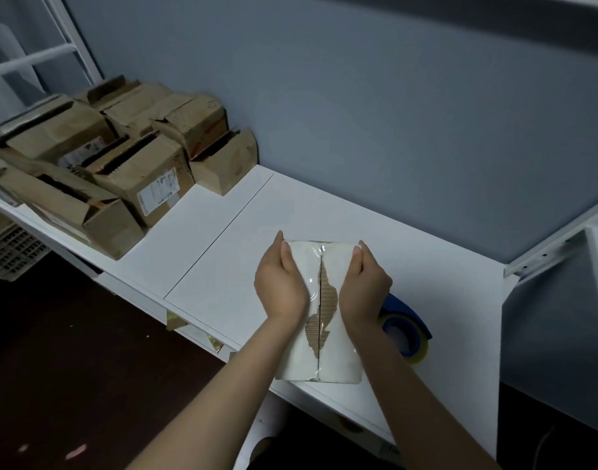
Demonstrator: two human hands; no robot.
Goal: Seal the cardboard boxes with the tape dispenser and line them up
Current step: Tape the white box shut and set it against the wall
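Note:
A white cardboard box (336,347) lies on the white table (223,252), near its front edge. Its top seam runs away from me under clear tape, with torn brown patches along it. My left hand (282,283) holds the box's left side, thumb on top. On the right side my right hand (363,283) holds it the same way. The blue tape dispenser (406,329) sits on the table just right of the box, partly behind my right wrist.
Several brown cardboard boxes (121,157) with open flaps crowd the table's left end against the blue wall. A white plastic crate (12,252) stands below the left edge. A white metal bracket (562,245) juts in at the right.

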